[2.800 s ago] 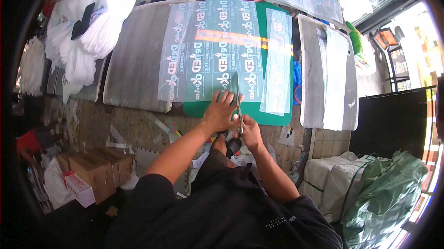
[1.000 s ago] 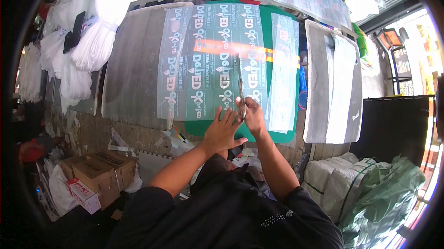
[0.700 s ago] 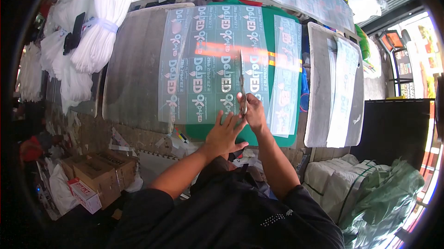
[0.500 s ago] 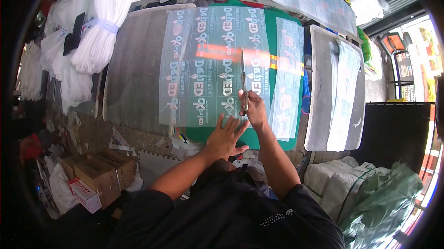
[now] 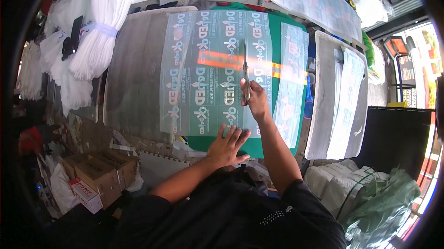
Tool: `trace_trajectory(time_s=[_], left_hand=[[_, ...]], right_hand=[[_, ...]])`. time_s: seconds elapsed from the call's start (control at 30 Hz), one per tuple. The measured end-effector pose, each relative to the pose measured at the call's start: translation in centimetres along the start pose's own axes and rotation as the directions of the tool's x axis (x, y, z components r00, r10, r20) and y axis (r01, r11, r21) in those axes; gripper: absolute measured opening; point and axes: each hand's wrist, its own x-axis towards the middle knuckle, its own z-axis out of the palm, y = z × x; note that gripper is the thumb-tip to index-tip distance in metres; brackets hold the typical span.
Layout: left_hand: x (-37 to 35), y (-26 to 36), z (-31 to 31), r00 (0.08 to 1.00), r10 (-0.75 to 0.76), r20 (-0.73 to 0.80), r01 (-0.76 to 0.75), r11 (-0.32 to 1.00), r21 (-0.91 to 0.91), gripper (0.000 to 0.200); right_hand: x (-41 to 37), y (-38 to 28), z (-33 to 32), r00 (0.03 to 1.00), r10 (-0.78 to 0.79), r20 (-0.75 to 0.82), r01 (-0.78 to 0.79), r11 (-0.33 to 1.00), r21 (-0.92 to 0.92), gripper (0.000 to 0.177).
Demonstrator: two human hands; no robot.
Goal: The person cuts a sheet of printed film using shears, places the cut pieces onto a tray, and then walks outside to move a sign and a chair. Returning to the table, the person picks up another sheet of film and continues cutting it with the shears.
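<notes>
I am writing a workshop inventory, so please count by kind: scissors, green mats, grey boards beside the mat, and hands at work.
scissors: 1
green mat: 1
grey boards: 2
hands: 2, the left hand flat on the printed sheet, the right hand holding the scissors
Total: 6
</notes>
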Motion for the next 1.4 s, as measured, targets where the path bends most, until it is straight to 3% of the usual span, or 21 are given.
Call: trace_trajectory(time_s=[1.4], left_hand=[[0.1, -0.4, 0.7, 0.999, -0.007, 0.047, 0.007, 1.0, 0.014, 0.079]], right_hand=[[8.8, -3.7, 0.4, 0.999, -0.03, -0.021, 0.029, 0.998, -0.048, 0.053]])
